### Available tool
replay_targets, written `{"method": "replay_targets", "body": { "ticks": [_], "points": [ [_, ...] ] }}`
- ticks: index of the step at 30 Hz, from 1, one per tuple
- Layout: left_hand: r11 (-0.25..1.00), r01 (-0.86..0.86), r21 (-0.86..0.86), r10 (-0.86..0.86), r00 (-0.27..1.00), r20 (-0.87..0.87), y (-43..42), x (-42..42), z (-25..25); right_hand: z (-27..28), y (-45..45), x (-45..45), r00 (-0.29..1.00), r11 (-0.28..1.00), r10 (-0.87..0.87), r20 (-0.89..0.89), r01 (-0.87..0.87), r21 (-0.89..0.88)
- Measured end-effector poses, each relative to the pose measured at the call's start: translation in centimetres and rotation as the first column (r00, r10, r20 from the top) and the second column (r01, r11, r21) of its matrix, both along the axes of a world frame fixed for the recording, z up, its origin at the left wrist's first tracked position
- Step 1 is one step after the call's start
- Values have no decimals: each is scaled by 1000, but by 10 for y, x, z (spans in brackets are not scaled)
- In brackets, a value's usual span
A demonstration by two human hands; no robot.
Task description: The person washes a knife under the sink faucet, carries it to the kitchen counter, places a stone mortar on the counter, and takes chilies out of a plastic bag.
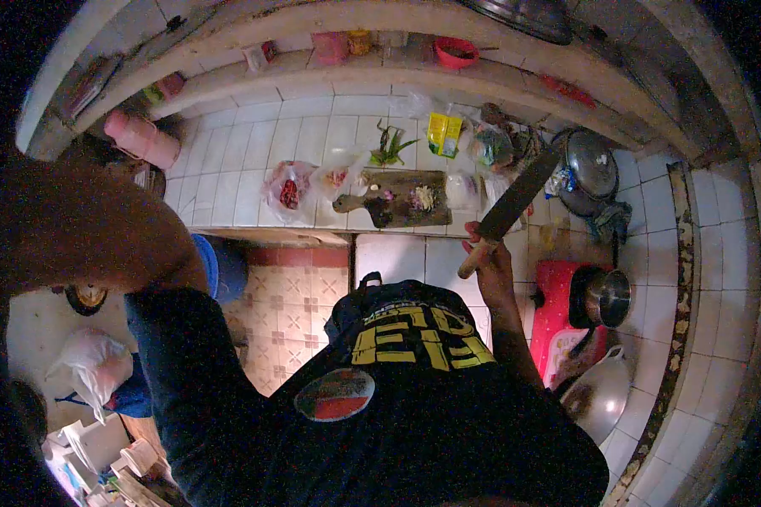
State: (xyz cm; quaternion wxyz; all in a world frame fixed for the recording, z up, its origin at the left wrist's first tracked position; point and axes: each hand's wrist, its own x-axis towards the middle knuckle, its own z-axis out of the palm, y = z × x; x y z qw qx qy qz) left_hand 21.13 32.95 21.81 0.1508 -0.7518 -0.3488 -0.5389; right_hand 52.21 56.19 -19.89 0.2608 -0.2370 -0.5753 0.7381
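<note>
My right hand (493,262) is closed around the wooden handle of a large kitchen knife (522,193), held up over the counter's front edge. Its wide dark blade points away to the upper right. My left forearm (93,228) is raised close to the camera at the left, blurred and dark; its hand does not show. On the counter, a wooden cutting board (380,211) bears chopped pale pieces (422,198) and some purplish ones (389,195). Left of the board lies a plastic bag of red chilies (290,193). Green leaves (391,145) lie behind it.
A yellow packet (444,135) stands behind the board. At right are a lidded pot (588,165), a red stove (550,338) with a small saucepan (609,297), and a wok (600,393). A pink thermos (144,139) lies left; a blue bucket (221,269) sits below the counter.
</note>
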Motion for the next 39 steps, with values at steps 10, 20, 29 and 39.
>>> {"method": "replay_targets", "body": {
  "ticks": [10,20,29,39],
  "points": [
    [999,-30,-13,29,998,-47,-2,-3,4,-5,-2,-2,999,998,17,-42,-15,62],
    [997,-71,-34,68,994,-84,-8,-7,2,-7,-7,-5,999,999,-24,-48,25,25],
    [995,-92,-50,87,991,-98,-9,-8,1,0,-5,-8,995,1000,-4,100,3,14],
    [994,-97,-50,92,991,-95,-7,-9,0,0,-8,-13,1000,1000,-7,-23,7,-26]
  ]
}}
